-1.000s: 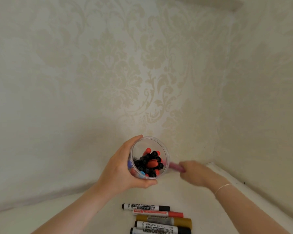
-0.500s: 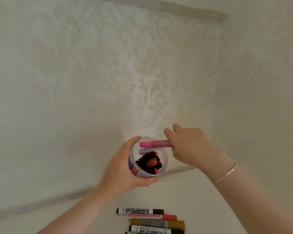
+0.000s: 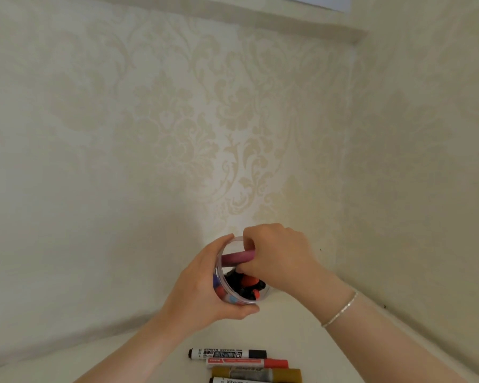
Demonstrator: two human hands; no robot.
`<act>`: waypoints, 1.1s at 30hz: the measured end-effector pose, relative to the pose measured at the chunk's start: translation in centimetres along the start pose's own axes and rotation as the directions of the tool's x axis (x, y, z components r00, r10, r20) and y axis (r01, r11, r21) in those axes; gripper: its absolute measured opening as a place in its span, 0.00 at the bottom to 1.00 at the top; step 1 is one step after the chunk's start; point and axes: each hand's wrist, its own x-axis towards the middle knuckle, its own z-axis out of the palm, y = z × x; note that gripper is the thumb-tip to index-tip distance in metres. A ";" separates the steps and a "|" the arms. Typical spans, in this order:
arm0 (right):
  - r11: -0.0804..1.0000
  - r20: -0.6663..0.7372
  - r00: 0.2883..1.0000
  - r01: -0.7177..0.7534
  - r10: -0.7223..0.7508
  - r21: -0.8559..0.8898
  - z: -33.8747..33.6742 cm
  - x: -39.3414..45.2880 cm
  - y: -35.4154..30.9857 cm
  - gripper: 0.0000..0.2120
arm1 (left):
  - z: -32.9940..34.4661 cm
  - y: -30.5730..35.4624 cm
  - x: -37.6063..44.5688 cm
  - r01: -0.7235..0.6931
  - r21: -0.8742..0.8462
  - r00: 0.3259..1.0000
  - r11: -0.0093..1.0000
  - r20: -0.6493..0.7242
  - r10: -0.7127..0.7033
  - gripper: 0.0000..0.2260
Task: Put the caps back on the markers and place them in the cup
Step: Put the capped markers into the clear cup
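Head view, lower centre of frame. Clear round plastic cup, holding capped markers with black, red and blue ends upward; gripped around its side by the left hand, fingers and thumb curled round the wall. Pink marker, lying across the cup's mouth, pinched at one end by the right hand; thin silver bracelet on that wrist. Bottom centre, on the cream tabletop: black-capped white whiteboard marker, red marker, mustard-yellow marker, and another white marker cut by the frame edge, side by side. Background: cream damask-patterned wallpaper.
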 end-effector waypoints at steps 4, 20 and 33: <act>0.941 0.040 0.999 -0.001 -0.013 0.339 1.4 -0.3 0.1 0.12 | 0.1 -0.5 0.0 0.008 -0.017 1.000 1.000 -0.025 -0.008 0.51; 0.929 -0.292 0.924 0.311 -0.246 0.201 3.6 -0.2 1.3 0.13 | -0.2 -0.1 0.2 -0.111 -0.055 0.990 0.992 -0.099 0.105 0.47; 0.935 -0.104 0.931 0.339 -0.349 -0.102 1.6 -0.7 -0.2 0.12 | 0.1 -0.2 -0.2 -0.110 -0.073 0.993 0.991 -0.054 0.106 0.50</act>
